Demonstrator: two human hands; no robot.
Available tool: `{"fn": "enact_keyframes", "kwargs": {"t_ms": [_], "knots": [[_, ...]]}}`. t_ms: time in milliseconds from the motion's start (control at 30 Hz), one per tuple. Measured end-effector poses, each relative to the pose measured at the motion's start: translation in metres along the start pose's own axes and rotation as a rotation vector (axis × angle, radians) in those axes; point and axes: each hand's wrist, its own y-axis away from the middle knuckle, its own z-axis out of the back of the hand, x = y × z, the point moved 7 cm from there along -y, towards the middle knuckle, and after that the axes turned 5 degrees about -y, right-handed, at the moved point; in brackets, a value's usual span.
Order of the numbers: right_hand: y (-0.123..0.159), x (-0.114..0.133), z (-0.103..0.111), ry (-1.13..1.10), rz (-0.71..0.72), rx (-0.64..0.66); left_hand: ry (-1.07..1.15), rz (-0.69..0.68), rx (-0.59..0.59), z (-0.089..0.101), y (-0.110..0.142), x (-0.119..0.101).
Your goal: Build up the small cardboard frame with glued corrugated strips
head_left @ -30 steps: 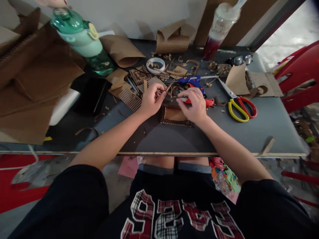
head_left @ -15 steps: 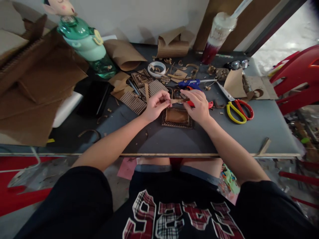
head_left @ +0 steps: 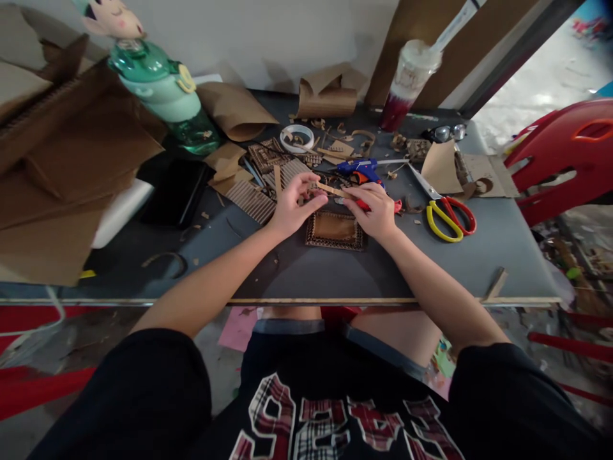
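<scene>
Head view: looking down on a cluttered grey surface, both forearms reaching in from below.
Left hand: fingers pinched together on the left end of a thin cardboard strip, thumb on top.
Right hand: fingertips closed on the strip's right end, knuckles over the far edge of the frame below.
Strip position: held just above the surface, slightly tilted, over the far side of a small square cardboard frame edged with corrugated trim.
Frame: lying flat on the surface, directly under and between both hands, not gripped by either.
Step in hand, as a judgement: lining the strip up against the frame's far edge.
Doing it well: keeping both pinches light to avoid kinking the strip; levelling the tilted end first; lowering one end onto a corner, then pressing along toward the other; steadying the frame with spare fingers, since nothing pins it.
Nearby tools: blue glue gun just beyond the hands, nozzle side hard to tell; yellow-and-red scissors to the right, apart from the right hand.
Clutter risk: corrugated offcuts beside the left hand, close enough to snag.
</scene>
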Motion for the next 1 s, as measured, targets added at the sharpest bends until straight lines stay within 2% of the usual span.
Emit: {"fn": "enact_keyframes", "kwargs": {"t_ms": [100,200,333,433,633,800,1000], "knots": [[0.001,0.004,-0.001,-0.043,0.064,-0.004,-0.121,0.027,0.024,-0.003,0.002,-0.001],[0.002,0.006,-0.003,-0.089,0.108,0.015,-0.044,-0.008,-0.013,-0.001,0.002,-0.004],[0.001,0.011,0.004,-0.121,0.149,-0.058,0.051,-0.009,-0.008,0.0,0.0,0.0],[0.001,0.014,0.004,-0.088,0.135,-0.043,0.045,0.008,0.025,0.0,-0.002,0.003],[0.0,0.016,-0.002,0.03,0.093,0.012,0.072,0.049,0.016,0.001,0.0,0.005],[-0.002,0.023,-0.003,0.008,0.161,-0.059,0.054,0.107,0.075,-0.004,0.002,0.006],[0.0,0.025,-0.008,0.014,0.16,-0.014,0.115,0.14,0.116,-0.007,0.003,0.002]]}}
